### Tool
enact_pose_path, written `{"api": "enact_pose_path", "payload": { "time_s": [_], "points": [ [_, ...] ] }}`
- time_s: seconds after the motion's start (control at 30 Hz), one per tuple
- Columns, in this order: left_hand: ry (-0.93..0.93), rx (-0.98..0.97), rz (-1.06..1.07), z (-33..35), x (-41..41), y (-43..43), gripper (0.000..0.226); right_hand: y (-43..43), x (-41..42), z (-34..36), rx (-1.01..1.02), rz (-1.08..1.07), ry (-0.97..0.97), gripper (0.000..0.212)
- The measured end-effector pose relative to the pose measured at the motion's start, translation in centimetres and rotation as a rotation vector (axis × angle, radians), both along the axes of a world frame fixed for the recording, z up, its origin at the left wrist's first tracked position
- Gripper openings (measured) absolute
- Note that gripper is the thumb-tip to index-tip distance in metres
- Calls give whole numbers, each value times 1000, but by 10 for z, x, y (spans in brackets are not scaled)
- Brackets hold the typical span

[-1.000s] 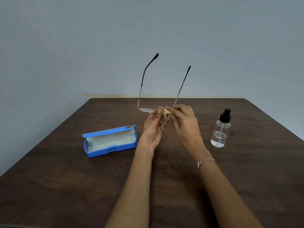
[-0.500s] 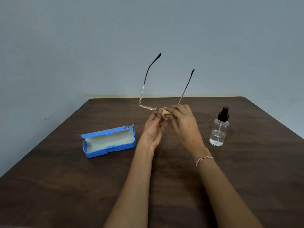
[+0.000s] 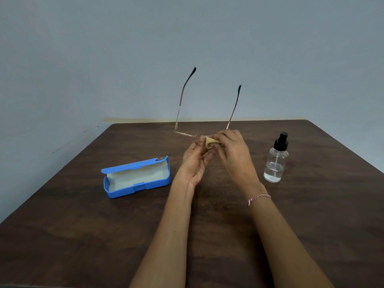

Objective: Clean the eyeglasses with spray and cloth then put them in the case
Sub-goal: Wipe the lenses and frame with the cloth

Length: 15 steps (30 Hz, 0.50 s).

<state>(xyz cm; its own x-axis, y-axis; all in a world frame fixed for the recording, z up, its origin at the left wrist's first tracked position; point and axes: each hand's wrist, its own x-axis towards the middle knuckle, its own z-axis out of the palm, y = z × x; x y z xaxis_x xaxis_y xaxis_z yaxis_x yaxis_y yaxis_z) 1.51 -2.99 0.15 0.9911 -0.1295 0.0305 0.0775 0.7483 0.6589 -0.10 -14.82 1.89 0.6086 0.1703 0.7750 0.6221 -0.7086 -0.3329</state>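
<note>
Thin gold-framed eyeglasses [image 3: 180, 113] are held above the table's middle, both temples pointing up and away, tips black. My left hand [image 3: 196, 161] pinches the frame near the bridge, palm facing me. My right hand [image 3: 234, 150] pinches a small tan cloth [image 3: 211, 140] around the right lens, which is hidden under cloth and fingers. An open blue case [image 3: 135, 179] with a pale lining lies on the table to the left. A clear spray bottle [image 3: 276, 161] with a black cap stands to the right.
Everything sits on a dark brown wooden table [image 3: 83, 235] set against a pale blue-grey wall. Its far edge runs just behind the glasses. A thin bracelet is on my right wrist [image 3: 258, 198].
The glasses have tilted slightly, the temples now leaning a bit more upright, and my right fingers have shifted the cloth along the lens. Case and bottle have not moved.
</note>
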Motion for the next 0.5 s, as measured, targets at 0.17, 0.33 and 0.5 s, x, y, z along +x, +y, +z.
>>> {"api": "enact_pose_path", "payload": {
  "time_s": [0.17,0.33,0.5],
  "points": [
    [-12,-56,-39,2,-3,2,26,-10,2,0,-1,8,10,21],
    [-24,-1,-107,3,-5,-2,36,-9,6,-3,-9,-26,-34,19],
    [-71,249,-152,2,-9,-4,26,-14,12,-5,127,-75,-6,20]
  ]
}}
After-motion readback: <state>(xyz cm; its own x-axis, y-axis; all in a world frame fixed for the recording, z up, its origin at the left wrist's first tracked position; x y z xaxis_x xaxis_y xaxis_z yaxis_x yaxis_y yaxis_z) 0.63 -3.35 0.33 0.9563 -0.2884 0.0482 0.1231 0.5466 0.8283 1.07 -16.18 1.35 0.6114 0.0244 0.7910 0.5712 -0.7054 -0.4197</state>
